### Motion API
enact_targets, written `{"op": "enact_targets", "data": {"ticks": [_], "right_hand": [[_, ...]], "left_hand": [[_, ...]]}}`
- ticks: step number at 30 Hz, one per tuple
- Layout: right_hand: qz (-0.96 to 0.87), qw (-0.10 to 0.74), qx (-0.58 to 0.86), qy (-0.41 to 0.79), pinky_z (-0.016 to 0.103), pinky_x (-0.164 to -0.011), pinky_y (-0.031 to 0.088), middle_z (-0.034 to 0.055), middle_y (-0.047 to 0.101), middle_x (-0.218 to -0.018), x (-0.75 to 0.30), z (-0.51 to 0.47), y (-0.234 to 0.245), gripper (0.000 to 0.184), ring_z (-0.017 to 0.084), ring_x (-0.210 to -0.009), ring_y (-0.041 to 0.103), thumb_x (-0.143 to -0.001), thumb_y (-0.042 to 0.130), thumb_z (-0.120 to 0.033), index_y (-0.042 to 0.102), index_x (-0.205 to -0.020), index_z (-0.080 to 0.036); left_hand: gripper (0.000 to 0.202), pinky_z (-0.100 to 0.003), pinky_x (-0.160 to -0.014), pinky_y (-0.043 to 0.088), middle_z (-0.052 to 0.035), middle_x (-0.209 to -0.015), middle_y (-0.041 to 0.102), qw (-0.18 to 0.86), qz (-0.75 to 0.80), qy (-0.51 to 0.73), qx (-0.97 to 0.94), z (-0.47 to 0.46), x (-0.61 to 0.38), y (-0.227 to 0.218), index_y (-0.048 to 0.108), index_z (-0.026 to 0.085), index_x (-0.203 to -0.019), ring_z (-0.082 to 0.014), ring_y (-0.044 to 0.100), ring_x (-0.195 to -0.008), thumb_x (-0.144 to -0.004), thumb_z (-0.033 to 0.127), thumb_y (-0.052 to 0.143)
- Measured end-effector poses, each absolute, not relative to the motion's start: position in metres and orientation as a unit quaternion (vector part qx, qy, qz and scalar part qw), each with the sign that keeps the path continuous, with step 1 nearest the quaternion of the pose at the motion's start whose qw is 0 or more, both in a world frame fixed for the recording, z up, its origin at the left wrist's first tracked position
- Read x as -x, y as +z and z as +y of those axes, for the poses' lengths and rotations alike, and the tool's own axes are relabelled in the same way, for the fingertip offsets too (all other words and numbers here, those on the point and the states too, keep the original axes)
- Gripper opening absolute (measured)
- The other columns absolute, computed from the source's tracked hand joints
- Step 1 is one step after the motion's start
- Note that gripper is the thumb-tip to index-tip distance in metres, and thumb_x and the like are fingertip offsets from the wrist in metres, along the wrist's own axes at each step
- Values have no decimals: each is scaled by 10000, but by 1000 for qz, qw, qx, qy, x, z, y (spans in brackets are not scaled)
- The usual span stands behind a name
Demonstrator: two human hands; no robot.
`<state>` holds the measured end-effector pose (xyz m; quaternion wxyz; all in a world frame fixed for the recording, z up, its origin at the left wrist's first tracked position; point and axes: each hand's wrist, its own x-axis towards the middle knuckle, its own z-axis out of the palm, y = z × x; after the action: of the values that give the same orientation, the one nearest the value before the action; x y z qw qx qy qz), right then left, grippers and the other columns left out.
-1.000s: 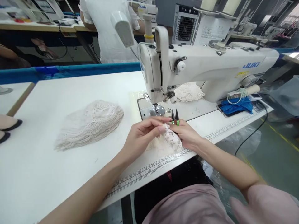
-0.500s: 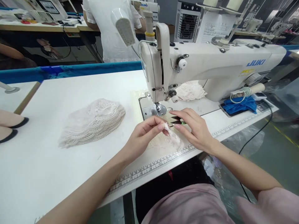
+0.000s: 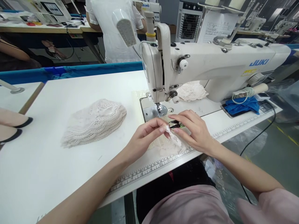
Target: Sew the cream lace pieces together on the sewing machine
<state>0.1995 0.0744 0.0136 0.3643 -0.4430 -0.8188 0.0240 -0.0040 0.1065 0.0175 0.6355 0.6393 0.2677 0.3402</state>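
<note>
the left hand (image 3: 148, 135) is pinching thin white lace (image 3: 176, 140) between thumb and fingertips. the right hand (image 3: 196, 130) is curving loosely, partly closed around small scissors (image 3: 177, 125), whose slim, dark metal blades are pointing at the pinched end. the lace is drooping in soft, crumpled folds onto the smooth table (image 3: 46, 168), before the glossy, hard-cased sewing machine (image 3: 210, 59). leftward, a rounded, fanned pile of lace pieces (image 3: 95, 121) is showing layered, holey edges.

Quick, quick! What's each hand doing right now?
Left hand: closed, fingertips pinching the white lace.
Right hand: closed, holding the small snips, blades close to the lace.
</note>
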Motion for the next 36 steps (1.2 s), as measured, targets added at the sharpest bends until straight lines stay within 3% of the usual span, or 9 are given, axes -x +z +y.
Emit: {"op": "enact_targets", "data": {"ticks": [31,36], "right_hand": [[-827,373,421,12,349,-732,461,90,643,-969,-198,74,14,341,197,-857,567,-973,474,-357,601,-1204,-141],[-807,371,437,142,287,-727,476,46,651,-919,-196,70,15,308,155,-855,593,-1007,401,-337,598,-1196,-194]], "left_hand": [[147,-233,-778,456,-7,-855,592,646,225,336,-647,107,3,20,644,188,-885,-102,553,-800,-945,275,542],[145,-230,-762,462,-7,-843,586,641,228,336,-651,108,5,20,641,189,-904,-102,553,-794,-949,277,536]]}}
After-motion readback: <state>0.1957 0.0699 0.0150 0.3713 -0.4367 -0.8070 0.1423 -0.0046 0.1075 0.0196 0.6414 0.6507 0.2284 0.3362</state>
